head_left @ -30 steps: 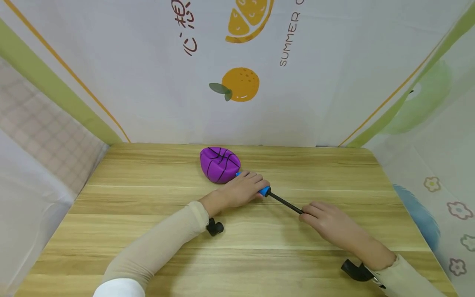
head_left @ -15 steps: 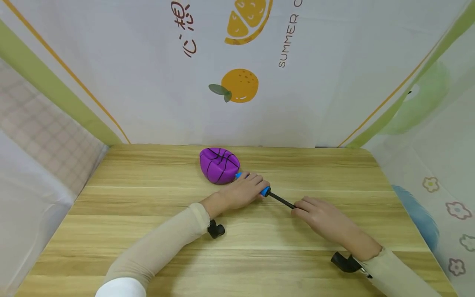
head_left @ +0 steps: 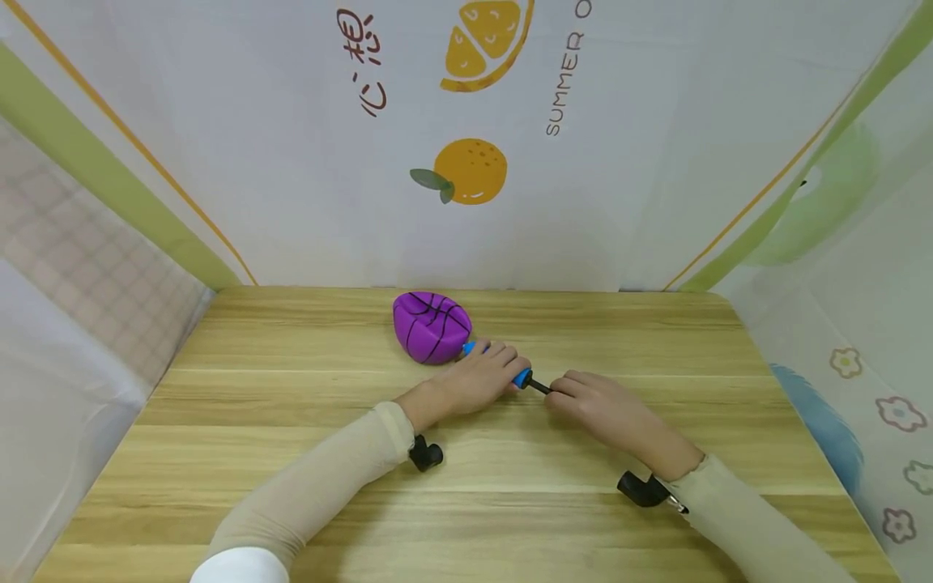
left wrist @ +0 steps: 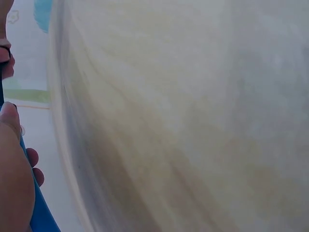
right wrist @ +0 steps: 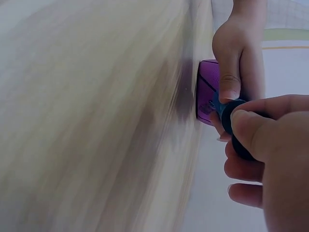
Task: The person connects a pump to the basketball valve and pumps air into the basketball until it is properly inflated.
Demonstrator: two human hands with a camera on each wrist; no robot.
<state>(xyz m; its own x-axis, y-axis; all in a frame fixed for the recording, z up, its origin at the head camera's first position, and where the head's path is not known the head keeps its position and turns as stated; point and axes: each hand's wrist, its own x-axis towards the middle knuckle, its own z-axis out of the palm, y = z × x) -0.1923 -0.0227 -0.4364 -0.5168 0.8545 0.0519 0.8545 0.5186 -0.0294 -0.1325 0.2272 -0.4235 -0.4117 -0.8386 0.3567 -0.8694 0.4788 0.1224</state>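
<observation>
A purple, partly collapsed basketball [head_left: 432, 324] with black lines lies near the table's back edge. Against its lower right side points the tip end of a blue hand pump [head_left: 521, 377]. My left hand [head_left: 484, 379] grips the pump's barrel, which also shows as a blue strip in the left wrist view. From the barrel a short length of black rod [head_left: 539, 387] runs to my right hand [head_left: 594, 409]. In the right wrist view, that hand's fingers and thumb hold the black handle [right wrist: 241, 147] close to the left hand. The needle at the ball is hidden.
The wooden table [head_left: 510, 518] fills the lower view. A white cloth printed with oranges [head_left: 470, 171] hangs behind it, with more cloth at both sides. Small black wrist cameras [head_left: 641, 489] sit under both forearms.
My right hand has moved left and up toward my left hand, pushing the black rod into the barrel so less of it shows. The left hand and the ball have stayed nearly in place.
</observation>
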